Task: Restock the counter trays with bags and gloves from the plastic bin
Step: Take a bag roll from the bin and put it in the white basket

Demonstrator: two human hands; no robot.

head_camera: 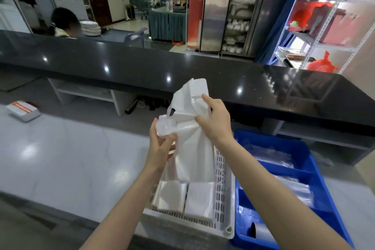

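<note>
Bundle of white plastic bags [192, 148] is held upright in the air over the white perforated bin [223, 189]. Right hand [217, 119] grips its cinched waist from 3 o'clock, index finger raised along the upper part. Left hand [162, 144], at 9 o'clock of the bundle, pinches crumpled clear wrap [166, 126]. Flat bag packs [198, 199] lie in the bin. Blue divided tray [316, 170] sits just beside the bin at 3 o'clock and holds clear packets. Striped white box [23, 110] lies on the bench [71, 158] at 9 o'clock.
</note>
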